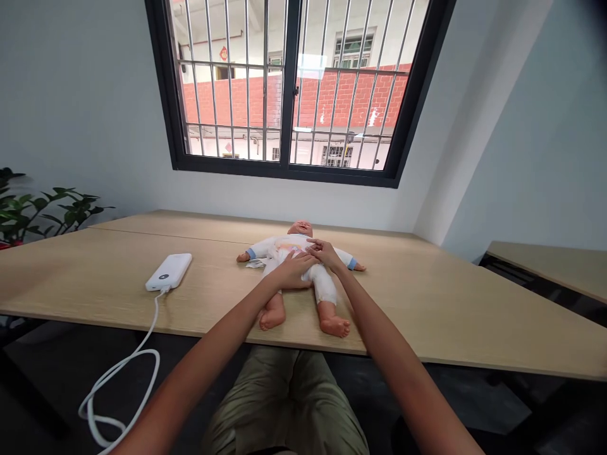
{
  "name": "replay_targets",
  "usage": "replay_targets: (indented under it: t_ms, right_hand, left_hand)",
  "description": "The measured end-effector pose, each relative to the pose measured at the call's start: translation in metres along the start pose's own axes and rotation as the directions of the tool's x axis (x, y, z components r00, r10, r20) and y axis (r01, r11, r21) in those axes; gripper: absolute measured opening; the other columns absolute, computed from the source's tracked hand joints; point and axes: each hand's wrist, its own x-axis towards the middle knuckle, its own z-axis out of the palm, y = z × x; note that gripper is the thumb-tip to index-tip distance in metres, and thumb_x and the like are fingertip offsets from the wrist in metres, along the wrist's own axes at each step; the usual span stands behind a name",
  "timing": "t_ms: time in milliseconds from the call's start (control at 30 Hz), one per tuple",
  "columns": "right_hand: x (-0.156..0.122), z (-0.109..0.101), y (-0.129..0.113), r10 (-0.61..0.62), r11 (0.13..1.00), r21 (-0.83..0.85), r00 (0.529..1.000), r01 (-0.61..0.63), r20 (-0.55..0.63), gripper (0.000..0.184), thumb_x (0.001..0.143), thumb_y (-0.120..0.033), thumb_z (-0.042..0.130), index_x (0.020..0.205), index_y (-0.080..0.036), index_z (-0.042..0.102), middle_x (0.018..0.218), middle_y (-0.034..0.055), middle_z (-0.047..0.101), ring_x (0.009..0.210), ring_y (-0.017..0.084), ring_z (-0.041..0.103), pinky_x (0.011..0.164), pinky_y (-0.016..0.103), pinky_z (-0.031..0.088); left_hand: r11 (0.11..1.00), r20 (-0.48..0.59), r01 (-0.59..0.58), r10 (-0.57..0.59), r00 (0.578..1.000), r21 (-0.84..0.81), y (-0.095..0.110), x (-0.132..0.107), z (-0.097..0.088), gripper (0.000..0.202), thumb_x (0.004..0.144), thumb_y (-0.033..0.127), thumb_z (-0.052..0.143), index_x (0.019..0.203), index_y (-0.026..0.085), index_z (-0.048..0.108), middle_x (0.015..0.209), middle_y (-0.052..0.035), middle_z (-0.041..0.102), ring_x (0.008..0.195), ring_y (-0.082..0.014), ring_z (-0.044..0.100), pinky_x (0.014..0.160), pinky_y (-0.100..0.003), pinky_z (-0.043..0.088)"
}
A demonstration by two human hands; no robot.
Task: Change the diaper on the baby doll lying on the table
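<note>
Left hand (294, 270) and right hand (325, 253) touching a white-suited doll (324, 284), any grip unclear, doll face-up on table (441, 309)

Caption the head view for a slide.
Left hand and right hand on a doll lying face-up on a table near a barred window.

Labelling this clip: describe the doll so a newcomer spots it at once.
Find the barred window, then the table below it. There the doll lies face up, head toward the window, the person's left hand and right hand on its middle. Its blue cuffs and bare feet set it apart from the boxy white device with a cable.
</note>
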Motion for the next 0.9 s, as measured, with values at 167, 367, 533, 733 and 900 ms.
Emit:
replay_targets:
  t_ms: [167, 367, 533, 733, 900]
  right_hand:
    - [0.005, 0.004, 0.011, 0.012, 0.999, 0.031, 0.996, -0.009, -0.092, 0.067, 0.057, -0.039, 0.083, 0.112, -0.015, 0.054, 0.072, -0.0009, 0.062, 0.074, 0.016, 0.059, 0.077, 0.032, 0.048]
    - [0.008, 0.001, 0.015, -0.046, 0.977, -0.214, 0.956, -0.018, -0.288, 0.078, 0.053, -0.045, 0.083, 0.119, -0.018, 0.051, 0.093, 0.0044, 0.062, 0.087, 0.020, 0.057, 0.083, 0.036, 0.050]
    - [0.001, -0.004, -0.005, -0.165, 0.968, -0.228, 0.953, 0.107, -0.254, 0.044, 0.071, -0.049, 0.068, 0.100, -0.018, 0.062, 0.101, 0.0108, 0.066, 0.093, 0.023, 0.060, 0.086, 0.038, 0.049]
    - [-0.005, 0.007, -0.011, -0.055, 0.994, -0.090, 0.998, 0.058, 0.034, 0.039, 0.062, -0.035, 0.078, 0.094, -0.018, 0.064, 0.087, 0.0074, 0.072, 0.088, 0.022, 0.066, 0.088, 0.039, 0.050]
    - [-0.005, 0.008, -0.009, -0.042, 0.997, -0.057, 0.999, 0.041, -0.011, 0.048, 0.064, -0.035, 0.079, 0.105, -0.017, 0.063, 0.091, 0.0076, 0.072, 0.091, 0.021, 0.066, 0.089, 0.038, 0.051]
  left_hand:
    - [0.993, -0.184, 0.089, -0.073, 0.980, 0.077, -0.004, 0.003, -0.004, 0.042, 0.083, 0.025, 0.052, 0.124, 0.016, 0.057, 0.121, -0.0145, 0.060, 0.117, -0.0314, 0.051, 0.103, -0.046, 0.041]
    - [0.931, -0.151, 0.285, -0.255, 0.955, 0.228, -0.023, -0.002, -0.012, 0.034, 0.095, 0.025, 0.041, 0.121, 0.022, 0.064, 0.125, -0.0092, 0.061, 0.122, -0.0272, 0.049, 0.101, -0.046, 0.043]
    - [0.933, -0.120, 0.336, -0.322, 0.939, 0.125, -0.037, -0.004, -0.011, 0.034, 0.095, 0.034, 0.045, 0.120, 0.027, 0.066, 0.137, -0.0088, 0.054, 0.130, -0.0289, 0.044, 0.102, -0.048, 0.043]
    - [0.953, -0.219, 0.275, -0.298, 0.929, -0.129, -0.054, 0.004, -0.010, 0.026, 0.091, 0.026, 0.047, 0.097, 0.020, 0.072, 0.118, -0.0082, 0.063, 0.117, -0.0230, 0.054, 0.106, -0.038, 0.041]
    - [0.797, -0.389, 0.482, -0.600, 0.699, -0.363, -0.090, -0.019, -0.036, 0.014, 0.081, 0.013, 0.051, 0.081, 0.016, 0.065, 0.095, -0.0064, 0.066, 0.089, -0.0173, 0.061, 0.085, -0.030, 0.049]
